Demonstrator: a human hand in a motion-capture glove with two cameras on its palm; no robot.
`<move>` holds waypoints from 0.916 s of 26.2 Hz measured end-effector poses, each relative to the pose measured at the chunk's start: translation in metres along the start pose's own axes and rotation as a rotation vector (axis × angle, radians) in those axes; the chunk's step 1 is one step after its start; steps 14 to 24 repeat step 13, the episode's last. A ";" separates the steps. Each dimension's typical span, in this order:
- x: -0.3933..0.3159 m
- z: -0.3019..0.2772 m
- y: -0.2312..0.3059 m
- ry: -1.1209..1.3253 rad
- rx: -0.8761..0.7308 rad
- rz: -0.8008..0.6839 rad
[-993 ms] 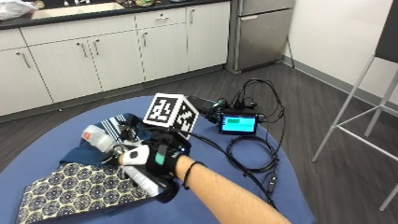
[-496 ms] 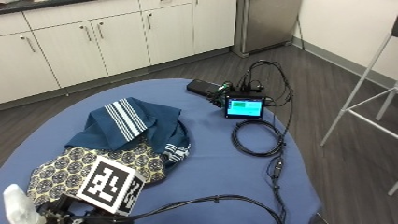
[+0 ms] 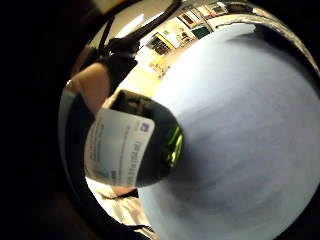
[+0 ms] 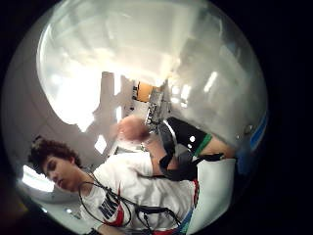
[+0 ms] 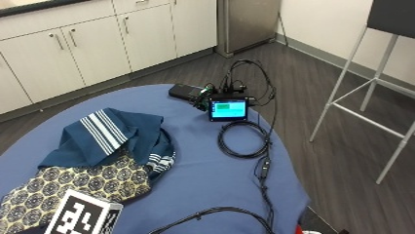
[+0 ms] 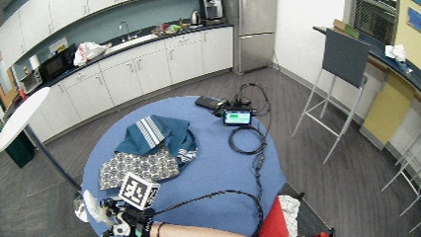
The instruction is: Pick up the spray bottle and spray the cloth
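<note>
In the wide outside view my gloved right hand (image 6: 128, 224) is at the near left edge of the round blue table (image 6: 217, 168). It grips a spray bottle (image 6: 92, 211) whose pale body sticks out to the left of the glove. The little finger side palm view shows the bottle (image 3: 127, 150) close up, dark with a white label, above the blue tabletop (image 3: 240, 130). Beyond the hand lie a patterned cloth (image 5: 71, 187) and a blue striped cloth (image 5: 107, 134), partly overlapping. The hand is short of both cloths and touches neither.
A small lit screen (image 5: 227, 108) with a black box (image 5: 185, 91) behind it stands at the table's far side. A coiled black cable (image 5: 243, 139) runs from it along the right edge toward me. A stool (image 5: 383, 73) stands on the floor at right.
The hand with the bottle has drawn back from over the cloths to the table's near left edge. The outside view has also shifted, so the hand has left its picture.
</note>
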State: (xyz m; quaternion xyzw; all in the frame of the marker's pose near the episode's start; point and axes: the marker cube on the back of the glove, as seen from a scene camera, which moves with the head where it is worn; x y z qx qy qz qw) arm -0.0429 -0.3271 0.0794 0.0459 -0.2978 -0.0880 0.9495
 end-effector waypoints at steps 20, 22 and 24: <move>0.049 0.015 -0.008 0.099 -0.042 0.054; 0.049 0.015 -0.008 0.099 -0.042 0.054; 0.049 0.015 -0.008 0.099 -0.042 0.054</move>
